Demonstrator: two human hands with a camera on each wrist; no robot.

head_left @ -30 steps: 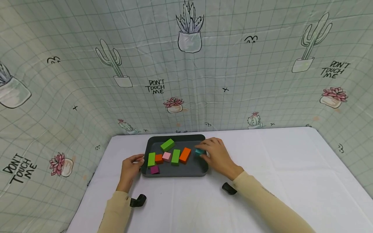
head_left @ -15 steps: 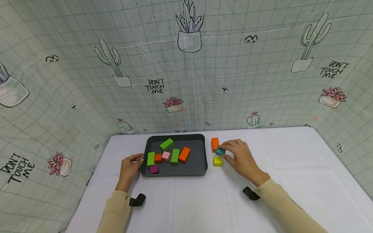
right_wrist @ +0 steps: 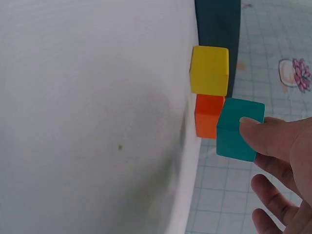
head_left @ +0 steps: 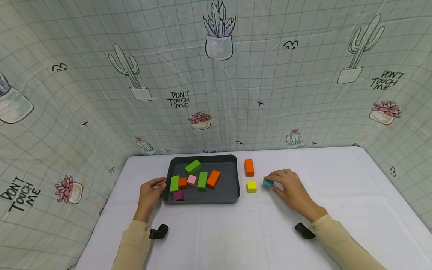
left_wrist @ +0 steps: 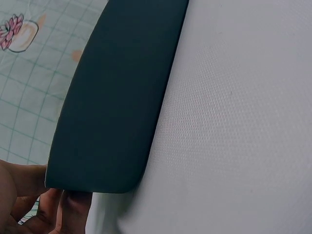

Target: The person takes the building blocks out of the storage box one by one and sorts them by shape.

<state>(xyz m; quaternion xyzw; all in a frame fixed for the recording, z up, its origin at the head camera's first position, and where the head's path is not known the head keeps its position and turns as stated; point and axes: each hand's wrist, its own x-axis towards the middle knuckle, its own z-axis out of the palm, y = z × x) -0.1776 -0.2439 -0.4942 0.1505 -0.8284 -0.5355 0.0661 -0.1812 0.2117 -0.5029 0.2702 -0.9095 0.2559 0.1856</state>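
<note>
Sleeves [head_left: 131, 243] come nearest; beyond, the left hand [head_left: 150, 195] grips the left end of a dark tray [head_left: 229, 191], while the right hand [head_left: 291, 191] pinches a teal block [head_left: 267, 184] just right of a yellow block [head_left: 251, 186]. Farther back lies an orange block [head_left: 249, 167].

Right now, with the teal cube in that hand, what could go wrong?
The teal cube, merely pinched by the right hand, might slip. It could also bump the yellow cube nearby. The left hand, gripping the tray at one end, may jog the blocks inside.
</note>
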